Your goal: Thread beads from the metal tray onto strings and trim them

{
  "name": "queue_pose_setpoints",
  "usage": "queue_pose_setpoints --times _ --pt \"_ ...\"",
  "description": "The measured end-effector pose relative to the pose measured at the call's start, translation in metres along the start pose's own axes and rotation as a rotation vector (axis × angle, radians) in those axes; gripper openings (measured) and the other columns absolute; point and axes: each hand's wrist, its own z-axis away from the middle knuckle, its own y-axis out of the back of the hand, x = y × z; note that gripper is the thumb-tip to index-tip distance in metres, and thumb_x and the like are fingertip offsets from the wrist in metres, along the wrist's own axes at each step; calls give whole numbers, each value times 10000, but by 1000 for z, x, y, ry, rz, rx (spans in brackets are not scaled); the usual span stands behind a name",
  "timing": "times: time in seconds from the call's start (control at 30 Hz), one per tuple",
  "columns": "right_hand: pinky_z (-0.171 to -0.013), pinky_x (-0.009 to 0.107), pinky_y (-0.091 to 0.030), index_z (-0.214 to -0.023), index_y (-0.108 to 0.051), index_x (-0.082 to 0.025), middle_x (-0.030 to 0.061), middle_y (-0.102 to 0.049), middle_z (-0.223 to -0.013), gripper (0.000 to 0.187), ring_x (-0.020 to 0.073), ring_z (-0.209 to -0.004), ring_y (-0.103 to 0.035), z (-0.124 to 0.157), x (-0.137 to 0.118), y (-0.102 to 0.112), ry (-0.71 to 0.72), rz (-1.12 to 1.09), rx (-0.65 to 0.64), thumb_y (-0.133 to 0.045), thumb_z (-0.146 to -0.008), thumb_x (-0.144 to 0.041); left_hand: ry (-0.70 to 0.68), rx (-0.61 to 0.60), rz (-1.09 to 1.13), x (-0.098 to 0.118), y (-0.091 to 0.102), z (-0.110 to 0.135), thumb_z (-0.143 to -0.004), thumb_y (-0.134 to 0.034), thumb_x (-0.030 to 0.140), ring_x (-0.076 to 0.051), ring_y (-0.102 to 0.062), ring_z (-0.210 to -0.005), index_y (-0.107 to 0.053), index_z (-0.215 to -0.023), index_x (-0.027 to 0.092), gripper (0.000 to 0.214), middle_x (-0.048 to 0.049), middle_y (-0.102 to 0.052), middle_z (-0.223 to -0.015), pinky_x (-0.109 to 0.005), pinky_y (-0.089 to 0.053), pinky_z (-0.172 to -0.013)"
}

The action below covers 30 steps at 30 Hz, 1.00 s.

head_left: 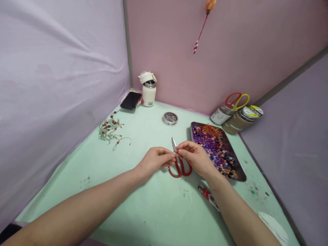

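My left hand [156, 159] and my right hand [194, 155] meet fingertip to fingertip above the middle of the table. Both are closed in a pinch. Between the fingertips a small pale bit shows, too tiny to name. Red-handled scissors [175, 171] lie on the table beneath the hands, their blades pointing away from me and partly hidden by the fingers. A small clear bead-like piece [166, 168] appears just under my left hand. Close beside my right hand stands a metal tray [241, 172] filled with purple, orange and dark beads [215, 150] and some orange cord [211, 131].
A lighter [208, 196] lies by my right forearm. Strung beads [110, 128] lie at left. Farther back are a phone [131, 100], a white bottle [149, 94], a round clear case [170, 118], a jar [238, 121] and a can [220, 115] holding scissors.
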Motion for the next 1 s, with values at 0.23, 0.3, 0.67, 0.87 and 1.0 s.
queue_pose_setpoints --times 0.23,0.3,0.67,0.87,1.0 --pt "-677 255 -462 -788 -659 -205 -6 -661 -746 149 115 -674 -591 0 3 2 -4 52 -54 -711 -699 -313 -18 21 -39 -3 0 -2 -658 -719 390 -147 -637 -697 -661 -743 131 278 -85 -694 -777 -277 -493 -697" --pt "-672 251 -454 -789 -654 -203 -14 -647 -739 152 109 -665 -585 0 4 3 -2 52 -67 -711 -702 -314 -49 31 -92 -2 0 -2 -674 -701 382 -144 -629 -681 -659 -728 132 259 -74 -688 -746 -272 -489 -680" --pt "-768 295 -460 -919 -622 -220 33 -663 -923 192 158 -847 -595 6 -23 20 155 309 13 -658 -741 -285 -147 6 -103 -2 0 -3 -678 -699 369 -162 -642 -727 -672 -747 142 238 -52 -694 -738 -298 -500 -749" --pt "-728 315 -443 -864 -640 -202 39 -664 -866 125 171 -752 -584 3 -37 73 317 828 354 -579 -776 -266 -192 33 -127 -2 1 -3 -703 -681 371 -171 -651 -789 -684 -788 147 240 -60 -714 -810 -308 -494 -812" --pt "-740 300 -414 -761 -652 -192 40 -645 -818 91 172 -754 -570 3 -40 97 291 1182 346 -562 -762 -175 -184 62 -152 -1 1 -3 -714 -680 380 -174 -654 -800 -680 -795 147 247 -56 -714 -814 -305 -498 -824"
